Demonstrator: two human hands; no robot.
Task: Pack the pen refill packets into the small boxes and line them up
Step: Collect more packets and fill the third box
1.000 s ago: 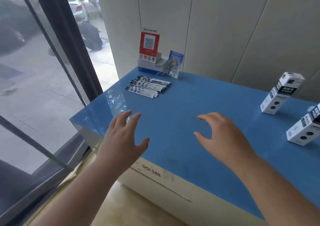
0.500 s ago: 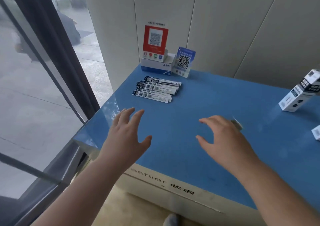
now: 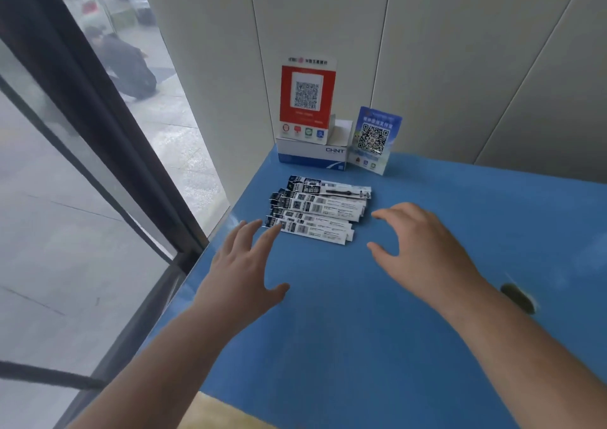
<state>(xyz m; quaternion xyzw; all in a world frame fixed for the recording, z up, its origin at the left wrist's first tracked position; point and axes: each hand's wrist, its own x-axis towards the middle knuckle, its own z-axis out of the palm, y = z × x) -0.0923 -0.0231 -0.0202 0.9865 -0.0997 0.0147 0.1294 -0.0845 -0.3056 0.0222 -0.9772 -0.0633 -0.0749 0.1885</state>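
Several white and black pen refill packets lie fanned in a loose stack on the blue table, near its far left corner. My left hand hovers with fingers spread, its fingertips right at the near left end of the stack. My right hand hangs just right of the packets, fingers loosely curved and holding nothing. The small boxes are out of view.
A red QR sign stands on a white and blue box against the wall, with a blue QR stand beside it. A glass window with a dark frame borders the table's left edge. A dark mark shows at the right.
The view has swung left and closer to the packets, and the small boxes have left the frame. Both hands have moved forward to either side of the packet stack.
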